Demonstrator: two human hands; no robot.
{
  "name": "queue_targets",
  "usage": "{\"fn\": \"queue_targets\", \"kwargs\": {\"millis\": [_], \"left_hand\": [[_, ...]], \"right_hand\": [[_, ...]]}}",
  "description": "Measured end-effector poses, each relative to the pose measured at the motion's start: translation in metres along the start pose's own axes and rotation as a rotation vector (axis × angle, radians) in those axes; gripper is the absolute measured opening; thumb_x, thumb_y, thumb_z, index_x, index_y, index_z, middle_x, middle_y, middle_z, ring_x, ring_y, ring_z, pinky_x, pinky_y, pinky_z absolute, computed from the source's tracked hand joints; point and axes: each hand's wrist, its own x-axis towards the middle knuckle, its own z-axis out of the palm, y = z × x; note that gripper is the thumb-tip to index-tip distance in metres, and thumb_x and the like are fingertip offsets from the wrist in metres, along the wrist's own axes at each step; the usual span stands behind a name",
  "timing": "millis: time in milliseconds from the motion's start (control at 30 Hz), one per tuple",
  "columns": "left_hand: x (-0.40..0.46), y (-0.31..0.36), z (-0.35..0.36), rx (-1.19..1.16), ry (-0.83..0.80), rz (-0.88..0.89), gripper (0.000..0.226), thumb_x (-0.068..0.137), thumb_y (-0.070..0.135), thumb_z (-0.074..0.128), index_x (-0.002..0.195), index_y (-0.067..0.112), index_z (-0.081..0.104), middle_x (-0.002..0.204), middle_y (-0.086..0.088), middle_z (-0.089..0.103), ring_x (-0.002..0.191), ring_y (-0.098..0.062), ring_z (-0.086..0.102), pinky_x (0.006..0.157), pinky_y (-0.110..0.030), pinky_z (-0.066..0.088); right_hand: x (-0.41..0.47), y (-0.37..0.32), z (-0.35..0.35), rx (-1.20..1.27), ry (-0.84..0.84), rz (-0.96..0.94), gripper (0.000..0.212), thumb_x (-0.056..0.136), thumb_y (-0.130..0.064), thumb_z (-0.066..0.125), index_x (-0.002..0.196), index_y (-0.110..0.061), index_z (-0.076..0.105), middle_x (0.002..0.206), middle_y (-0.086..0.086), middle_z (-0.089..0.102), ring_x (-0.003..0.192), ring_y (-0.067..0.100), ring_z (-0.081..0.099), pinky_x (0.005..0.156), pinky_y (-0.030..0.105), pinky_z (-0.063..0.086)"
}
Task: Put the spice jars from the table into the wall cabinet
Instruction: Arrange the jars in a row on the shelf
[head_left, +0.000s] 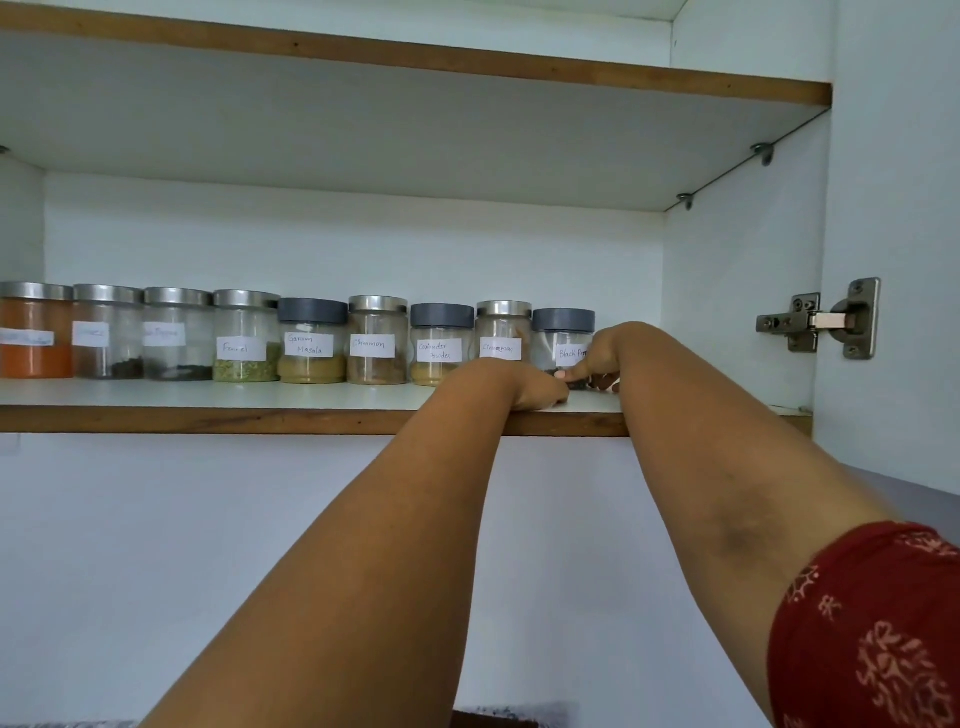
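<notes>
Jar labels read Fennel (241, 348), Garam Masala (308, 344), Cinnamon (372, 345), Coriander Powder (439, 351), Black Pepper (571, 354).

Brightness: soft, even daylight tone, fairly bright, slightly bluish.
Shadows: underside of the upper shelf (415, 150) above the hands is greyer; faint shade behind the jars (311, 340) left of the hands.
Glare: dull sheen on metal lids.
Sharpness: labels near the hands readable; far-left labels smeared.
Distortion: shelf edges bow toward the frame borders.

I see the cabinet shelf (208, 397), white with a brown edge, carrying nine labelled spice jars (311, 340) in one row.
</notes>
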Motion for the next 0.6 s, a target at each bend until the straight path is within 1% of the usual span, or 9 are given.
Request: {"fn": "queue_targets", "kwargs": {"millis": [67, 133, 200, 300, 367, 467, 533, 567, 600], "left_hand": [[-0.001, 0.000, -0.001, 0.005, 0.010, 0.003, 0.057, 0.098, 0.042, 0.039, 0.149, 0.016, 0.031, 0.149, -0.012, 0.035, 0.132, -0.026, 0.038, 0.096, -0.035, 0.032], [-0.002, 0.001, -0.001, 0.002, 0.026, 0.017, 0.057, 0.098, 0.043, 0.040, 0.148, 0.016, 0.032, 0.149, -0.011, 0.036, 0.133, -0.026, 0.038, 0.103, -0.036, 0.032], [-0.004, -0.002, -0.001, 0.008, 0.082, 0.015, 0.056, 0.096, 0.044, 0.045, 0.144, 0.015, 0.040, 0.145, -0.010, 0.042, 0.129, -0.025, 0.042, 0.100, -0.035, 0.035], [0.000, -0.007, -0.001, 0.028, 0.198, 0.028, 0.055, 0.088, 0.048, 0.054, 0.131, 0.014, 0.054, 0.130, -0.008, 0.055, 0.115, -0.024, 0.052, 0.091, -0.033, 0.042], [0.002, -0.011, 0.001, 0.044, 0.280, 0.045, 0.052, 0.085, 0.048, 0.056, 0.123, 0.014, 0.059, 0.120, -0.008, 0.060, 0.106, -0.023, 0.056, 0.086, -0.033, 0.046], [0.000, -0.013, 0.002, 0.047, 0.407, 0.091, 0.048, 0.084, 0.050, 0.055, 0.112, 0.012, 0.063, 0.106, -0.008, 0.066, 0.098, -0.024, 0.061, 0.082, -0.035, 0.051], [-0.004, -0.014, 0.003, 0.038, 0.469, 0.123, 0.045, 0.085, 0.046, 0.056, 0.107, 0.008, 0.064, 0.101, -0.010, 0.068, 0.095, -0.025, 0.063, 0.076, -0.034, 0.050], [-0.006, -0.015, 0.004, 0.039, 0.502, 0.133, 0.042, 0.085, 0.043, 0.056, 0.105, 0.007, 0.065, 0.099, -0.011, 0.068, 0.094, -0.026, 0.063, 0.072, -0.033, 0.049], [-0.009, -0.015, 0.004, 0.043, 0.541, 0.137, 0.039, 0.085, 0.040, 0.056, 0.103, 0.007, 0.065, 0.097, -0.011, 0.068, 0.091, -0.026, 0.064, 0.070, -0.032, 0.048]], "right_hand": [[-0.008, 0.000, -0.001, -0.039, -0.013, -0.002, 0.054, 0.070, -0.056, 0.077, 0.100, -0.014, 0.058, 0.108, 0.004, 0.062, 0.106, 0.023, 0.059, 0.100, 0.038, 0.045], [-0.015, 0.002, -0.003, -0.081, -0.001, 0.006, 0.069, 0.070, -0.058, 0.076, 0.117, -0.011, 0.057, 0.109, 0.005, 0.061, 0.103, 0.024, 0.057, 0.098, 0.037, 0.043], [-0.022, 0.001, -0.001, -0.113, 0.008, 0.032, 0.079, 0.071, -0.059, 0.075, 0.127, -0.009, 0.052, 0.119, 0.007, 0.058, 0.103, 0.024, 0.054, 0.098, 0.037, 0.041], [-0.033, 0.000, 0.000, -0.067, 0.003, 0.048, 0.086, 0.074, -0.053, 0.075, 0.139, -0.007, 0.042, 0.135, 0.009, 0.054, 0.117, 0.024, 0.053, 0.105, 0.038, 0.040], [-0.043, -0.003, 0.003, -0.076, 0.010, 0.018, 0.079, 0.080, -0.049, 0.072, 0.139, -0.007, 0.042, 0.131, 0.010, 0.055, 0.117, 0.025, 0.054, 0.103, 0.036, 0.041], [-0.062, -0.009, 0.012, -0.216, 0.069, -0.059, 0.053, 0.093, -0.047, 0.056, 0.128, -0.007, 0.051, 0.109, 0.007, 0.053, 0.096, 0.021, 0.052, 0.085, 0.029, 0.040], [-0.076, -0.012, 0.020, -0.280, 0.114, -0.089, 0.043, 0.099, -0.043, 0.046, 0.123, -0.008, 0.054, 0.103, 0.007, 0.053, 0.089, 0.020, 0.053, 0.082, 0.030, 0.038], [-0.081, -0.013, 0.025, -0.283, 0.137, -0.100, 0.041, 0.101, -0.039, 0.042, 0.125, -0.008, 0.053, 0.108, 0.008, 0.056, 0.093, 0.021, 0.055, 0.085, 0.031, 0.040], [-0.087, -0.014, 0.028, -0.270, 0.156, -0.105, 0.041, 0.102, -0.035, 0.040, 0.132, -0.008, 0.050, 0.121, 0.010, 0.055, 0.105, 0.023, 0.056, 0.091, 0.032, 0.040]]}}
